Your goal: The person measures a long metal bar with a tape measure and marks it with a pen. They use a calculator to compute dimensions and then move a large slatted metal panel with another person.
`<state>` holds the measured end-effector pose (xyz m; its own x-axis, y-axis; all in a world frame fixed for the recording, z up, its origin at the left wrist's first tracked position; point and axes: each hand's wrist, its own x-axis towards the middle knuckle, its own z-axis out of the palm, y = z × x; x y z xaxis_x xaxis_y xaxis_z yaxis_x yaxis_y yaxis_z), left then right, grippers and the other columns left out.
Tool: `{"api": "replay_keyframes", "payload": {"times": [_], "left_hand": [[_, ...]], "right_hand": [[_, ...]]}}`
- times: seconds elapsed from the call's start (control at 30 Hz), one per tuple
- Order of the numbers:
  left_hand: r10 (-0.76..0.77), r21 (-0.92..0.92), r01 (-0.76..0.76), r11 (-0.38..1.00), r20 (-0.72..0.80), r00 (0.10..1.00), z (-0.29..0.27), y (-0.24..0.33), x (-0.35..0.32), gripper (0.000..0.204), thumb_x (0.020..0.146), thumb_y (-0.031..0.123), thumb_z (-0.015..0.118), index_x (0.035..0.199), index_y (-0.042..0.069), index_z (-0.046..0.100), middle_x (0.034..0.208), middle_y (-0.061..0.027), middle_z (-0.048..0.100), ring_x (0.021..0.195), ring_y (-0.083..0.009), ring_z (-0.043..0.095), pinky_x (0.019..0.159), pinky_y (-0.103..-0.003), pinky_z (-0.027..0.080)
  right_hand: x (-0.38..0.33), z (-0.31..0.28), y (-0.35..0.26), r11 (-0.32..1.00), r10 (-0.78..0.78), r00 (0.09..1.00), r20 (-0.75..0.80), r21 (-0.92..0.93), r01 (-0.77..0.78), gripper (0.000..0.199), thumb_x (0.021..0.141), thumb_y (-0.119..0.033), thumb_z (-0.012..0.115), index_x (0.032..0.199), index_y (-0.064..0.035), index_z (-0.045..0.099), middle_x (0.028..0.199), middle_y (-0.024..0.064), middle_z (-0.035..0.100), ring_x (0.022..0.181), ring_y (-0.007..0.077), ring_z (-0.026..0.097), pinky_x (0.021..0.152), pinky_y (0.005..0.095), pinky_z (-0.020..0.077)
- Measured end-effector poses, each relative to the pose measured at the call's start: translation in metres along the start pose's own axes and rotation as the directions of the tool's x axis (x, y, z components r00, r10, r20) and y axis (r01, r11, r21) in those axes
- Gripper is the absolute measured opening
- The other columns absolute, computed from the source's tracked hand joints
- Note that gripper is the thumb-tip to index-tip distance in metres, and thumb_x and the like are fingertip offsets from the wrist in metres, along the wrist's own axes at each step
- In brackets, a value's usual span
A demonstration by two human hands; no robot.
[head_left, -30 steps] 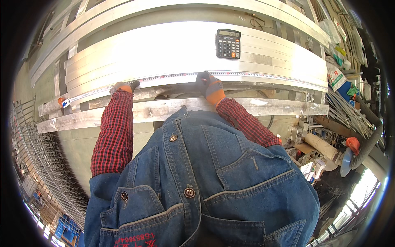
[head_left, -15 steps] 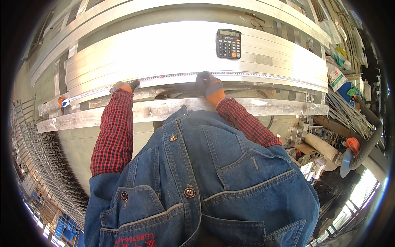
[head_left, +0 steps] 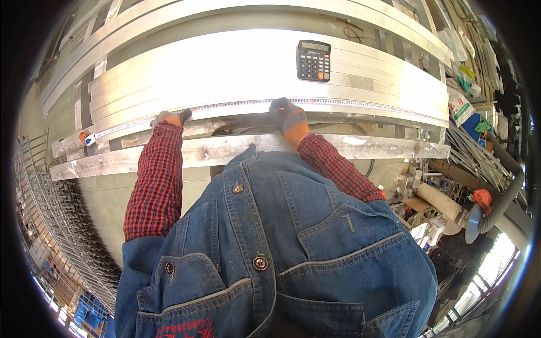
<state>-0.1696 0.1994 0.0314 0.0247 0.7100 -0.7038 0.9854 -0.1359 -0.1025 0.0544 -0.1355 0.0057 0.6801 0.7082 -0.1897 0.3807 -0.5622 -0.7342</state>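
Silvery metal bars [head_left: 127, 81], laid side by side, form a broad pale surface across the upper middle of the view, brightly glared at the centre. A measuring tape [head_left: 242, 103], white with dark and red marks, runs lengthwise along the near edge of these bars, passing both hands. At its left end lies a small orange, blue and white piece [head_left: 88, 139]. The left hand [head_left: 171, 119], in an orange and grey glove, rests at the tape with the thumb side turned rightward; whether its fingers pinch the tape cannot be told. The right hand [head_left: 290, 120], likewise gloved, lies just below the tape — its fingers curled close together, their contents hidden. A black calculator [head_left: 314, 60] with grey and orange keys lies on the bars, beyond the right hand. Nearer the body, a scuffed metal rail [head_left: 360, 145] crosses parallel to the bars. Red-and-black checked sleeves [head_left: 155, 183] emerge from a blue denim garment [head_left: 225, 236]; thin metal rods [head_left: 479, 160] lie in a bundle at the right.
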Motion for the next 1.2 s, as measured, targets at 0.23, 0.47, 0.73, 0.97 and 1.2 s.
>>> {"api": "replay_keyframes", "payload": {"times": [0.23,0.47,0.73,0.97,1.2], "left_hand": [[0.010,-0.002,-0.010,1.000,-0.011,1.000,0.001,-0.003,0.000,0.103,0.085,0.076,0.081,0.152,-0.001,0.063,0.150,-0.0223,0.067,0.141,-0.0383,0.060,0.120,-0.052,0.046],[0.019,0.002,-0.019,1.000,-0.017,1.000,0.001,-0.003,0.000,0.103,0.085,0.076,0.081,0.152,0.000,0.063,0.150,-0.0219,0.067,0.141,-0.0378,0.060,0.120,-0.051,0.045],[0.036,0.018,-0.035,0.999,-0.043,0.998,0.012,0.006,0.016,0.101,0.083,0.077,0.082,0.148,0.000,0.066,0.147,-0.0213,0.069,0.136,-0.0369,0.064,0.116,-0.049,0.048],[0.023,-0.004,-0.023,1.000,-0.090,0.996,0.009,-0.004,0.016,0.096,0.078,0.075,0.086,0.136,-0.001,0.075,0.137,-0.0216,0.076,0.122,-0.0356,0.073,0.105,-0.044,0.057],[0.000,-0.065,-0.001,0.998,-0.015,1.000,-0.001,0.003,0.000,0.094,0.078,0.072,0.088,0.135,-0.001,0.075,0.137,-0.0232,0.075,0.123,-0.0374,0.073,0.105,-0.046,0.057]], "right_hand": [[0.003,0.004,0.002,0.999,-0.019,0.999,-0.030,0.040,0.020,0.022,0.099,-0.026,0.076,0.114,-0.0105,0.077,0.103,0.0183,0.082,0.100,0.0344,0.081,0.090,0.0426,0.0625],[-0.002,-0.009,-0.011,0.993,0.034,0.999,0.026,-0.112,-0.031,0.021,0.099,-0.024,0.075,0.115,-0.0102,0.077,0.101,0.0175,0.082,0.098,0.0347,0.081,0.090,0.0425,0.0627],[0.011,-0.051,0.008,0.967,0.099,0.927,-0.362,0.256,-0.003,0.025,0.106,-0.017,0.067,0.127,-0.0051,0.072,0.107,0.0147,0.079,0.090,0.0246,0.075,0.087,0.0372,0.0600],[0.049,-0.096,0.056,0.997,-0.004,0.826,-0.564,-0.064,-0.039,0.051,0.095,-0.004,0.057,0.146,-0.0037,0.058,0.132,0.0161,0.076,0.127,0.0387,0.067,0.110,0.0478,0.0510],[0.055,-0.096,0.046,0.979,0.041,0.856,-0.515,-0.152,-0.139,0.045,0.098,-0.009,0.062,0.143,-0.0087,0.063,0.116,0.0191,0.075,0.117,0.0419,0.068,0.100,0.0509,0.0541]]}}
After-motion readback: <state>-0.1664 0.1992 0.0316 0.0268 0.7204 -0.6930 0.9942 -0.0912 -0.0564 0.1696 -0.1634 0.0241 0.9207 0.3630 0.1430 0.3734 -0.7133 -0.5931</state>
